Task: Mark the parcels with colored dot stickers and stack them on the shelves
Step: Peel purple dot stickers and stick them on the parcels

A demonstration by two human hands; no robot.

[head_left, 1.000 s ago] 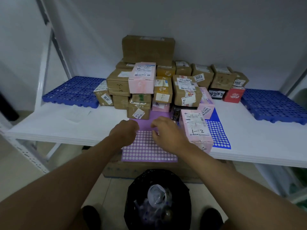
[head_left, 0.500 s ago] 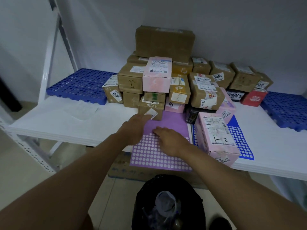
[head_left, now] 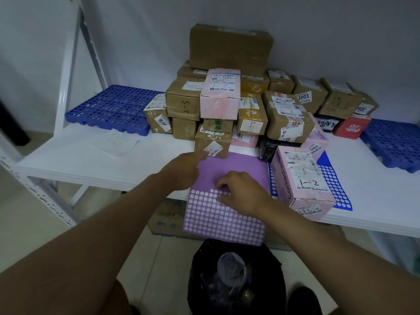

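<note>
while the right hand (head_left: 241,192) rests curled on the purple sticker sheet (head_left: 227,214), fingertips at its top row of dots, the left hand (head_left: 184,169) reaches out, extended fingers touching the small brown parcel (head_left: 212,143) on the white shelf (head_left: 68,160); pink parcel (head_left: 302,180) marked 1-2 just right; whether the right hand pinches a dot cannot be told

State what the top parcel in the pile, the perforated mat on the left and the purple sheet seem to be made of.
Top parcel: likely corrugated cardboard, matte brown, creased, with glossy tape.
Perforated mat: apparently moulded blue plastic, uniform holes.
Purple sheet: probably thin sticker paper, lying flat, overhanging the shelf.
</note>
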